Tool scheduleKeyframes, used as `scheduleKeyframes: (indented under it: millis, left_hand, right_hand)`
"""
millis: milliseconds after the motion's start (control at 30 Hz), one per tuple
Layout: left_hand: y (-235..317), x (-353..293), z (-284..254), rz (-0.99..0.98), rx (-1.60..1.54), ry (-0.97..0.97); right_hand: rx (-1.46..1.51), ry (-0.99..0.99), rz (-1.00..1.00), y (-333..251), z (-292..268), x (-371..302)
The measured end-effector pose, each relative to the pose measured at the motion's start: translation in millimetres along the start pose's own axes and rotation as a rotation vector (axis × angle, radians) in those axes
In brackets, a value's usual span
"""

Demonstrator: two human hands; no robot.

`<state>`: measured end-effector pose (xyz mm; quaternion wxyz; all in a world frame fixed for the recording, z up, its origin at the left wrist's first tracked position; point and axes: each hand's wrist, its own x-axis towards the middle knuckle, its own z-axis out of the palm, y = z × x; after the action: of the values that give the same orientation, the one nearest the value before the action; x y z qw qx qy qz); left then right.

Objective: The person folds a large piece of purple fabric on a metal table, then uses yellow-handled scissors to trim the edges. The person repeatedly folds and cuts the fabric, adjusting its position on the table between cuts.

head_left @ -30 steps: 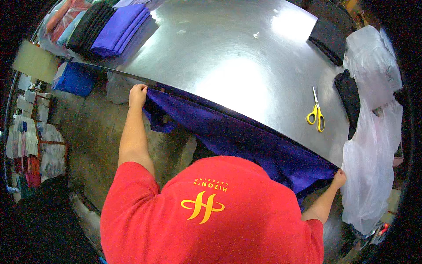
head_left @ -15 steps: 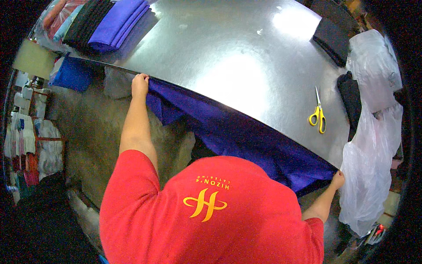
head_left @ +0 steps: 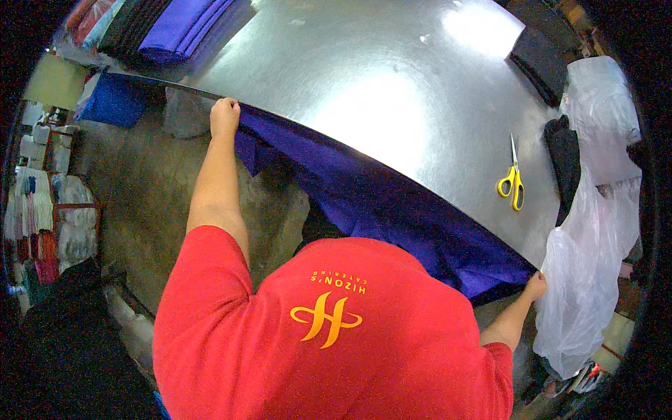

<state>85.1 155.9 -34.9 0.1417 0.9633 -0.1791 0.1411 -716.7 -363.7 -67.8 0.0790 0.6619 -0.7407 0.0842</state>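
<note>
A purple cloth (head_left: 392, 210) is stretched between my two hands along the near edge of the metal table (head_left: 294, 77), and the rest of it hangs below that edge in front of me. My left hand (head_left: 225, 117) is closed on one upper corner at the far left. At the right, beside a translucent plastic bag, my right hand (head_left: 535, 285) grips the other end. Yellow-handled scissors (head_left: 513, 178) lie on the tabletop, apart from both hands. My torso hides part of the lower cloth.
Folded purple cloths (head_left: 183, 31) and black ones (head_left: 133, 28) are stacked at the back left. A dark folded cloth (head_left: 537, 59), a black bundle (head_left: 562, 164) and the plastic bag (head_left: 584, 273) line the right side. Below the table's left end stands a blue container (head_left: 115, 99).
The view has shifted a little. Both hands keep hold of the cloth, and its loose fold beneath my left hand hangs slightly differently.
</note>
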Motion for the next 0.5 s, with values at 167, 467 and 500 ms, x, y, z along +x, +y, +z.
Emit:
scheduleKeyframes:
  millis: [167, 467, 500]
  left_hand:
    - [-4, -3, -2, -0.042, 0.042, 0.016]
    - [77, -64, -42, 0.327, -0.464, -0.256]
    - [100, -91, -46, 0.438, -0.562, -0.285]
  right_hand:
    - [0.002, -0.018, -0.025, -3, 8, 7]
    - [0.379, 0.41, 0.145, -28, -18, -62]
    - [0.45, 0.446, 0.172, -51, -33, -85]
